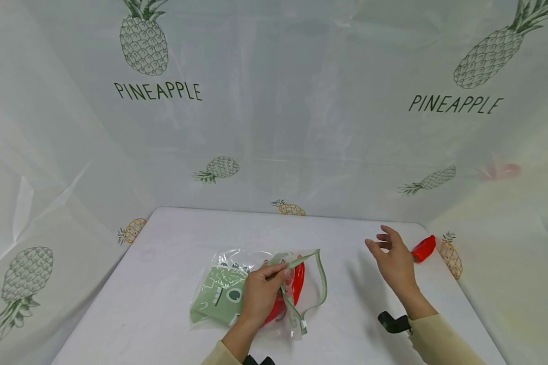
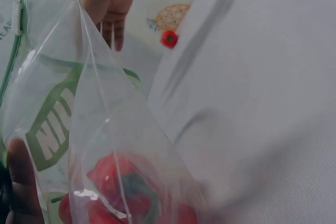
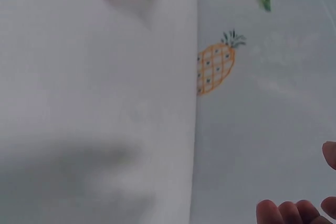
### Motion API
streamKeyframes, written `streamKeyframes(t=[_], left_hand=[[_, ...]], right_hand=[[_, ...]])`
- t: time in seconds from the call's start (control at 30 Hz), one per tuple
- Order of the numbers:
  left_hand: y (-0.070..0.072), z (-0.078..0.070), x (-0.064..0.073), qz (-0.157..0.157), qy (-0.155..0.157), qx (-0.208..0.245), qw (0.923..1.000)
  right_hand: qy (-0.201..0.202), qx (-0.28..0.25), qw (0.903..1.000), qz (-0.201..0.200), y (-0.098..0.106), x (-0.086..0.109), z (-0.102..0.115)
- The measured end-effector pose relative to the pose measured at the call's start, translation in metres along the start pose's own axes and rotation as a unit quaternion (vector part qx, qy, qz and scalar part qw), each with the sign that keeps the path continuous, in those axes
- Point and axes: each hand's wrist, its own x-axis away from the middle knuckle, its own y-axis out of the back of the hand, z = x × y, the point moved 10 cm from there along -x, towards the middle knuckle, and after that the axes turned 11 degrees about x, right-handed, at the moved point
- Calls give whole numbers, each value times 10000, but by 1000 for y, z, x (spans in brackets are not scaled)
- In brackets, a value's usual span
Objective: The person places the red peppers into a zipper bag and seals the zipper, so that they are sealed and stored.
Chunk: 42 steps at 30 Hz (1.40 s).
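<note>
Bagging red peppers looks like the step in hand, at least from where I'm standing. Left hand (image 1: 261, 290) has the bag (image 1: 212, 294) pinched near its mouth, thumb and fingers clamped on the plastic by the green zip (image 1: 321, 279), and that zip bows out into a wide loop, so the mouth is gaping to the right. Right hand (image 1: 396, 263) is up in the air over the right side of the table (image 1: 164, 324), thumb and fingers apart, nothing in them. One loose pepper (image 1: 423, 248) sits just past it, near the table's far right corner, and I can see a gap between it and the fingers.

If I had to call it, the next move wants the right hand to drop onto that pepper, close round it and bring it over to the mouth, while the left keeps the zip spread. Wouldn't let go on the left, since thin plastic like that could easily flop shut.

As for the bag, it's around the middle of the table, clear and crinkly, with a green cartoon face on it, one round eye and white teeth. A few glossy peppers (image 2: 118, 177) with green stems are bunched inside; can't count them for sure. Slider (image 1: 303, 325) is white, down at the near end.
</note>
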Motion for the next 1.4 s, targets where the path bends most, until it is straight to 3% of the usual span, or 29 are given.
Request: streamKeyframes(t=[0.23,0.5,0.8,1.03,1.4], left_hand=[[0,3,-2,55,88,151,9998],[-1,6,-3,26,216,227,9995],[-1,3,-3,47,118,231,9997],[0,8,-5,-3,161,267,9995],[1,10,-6,-35,119,340,9993]], right_hand=[[-7,263,9991,-319,10,-20,-40],[-378,459,9967,-547,29,-43,-93],[-1162,829,9897,-140,43,-66,-151],[-1574,789,9844,49,38,-75,-172],[-1442,1022,9836,356,23,-83,-198]])
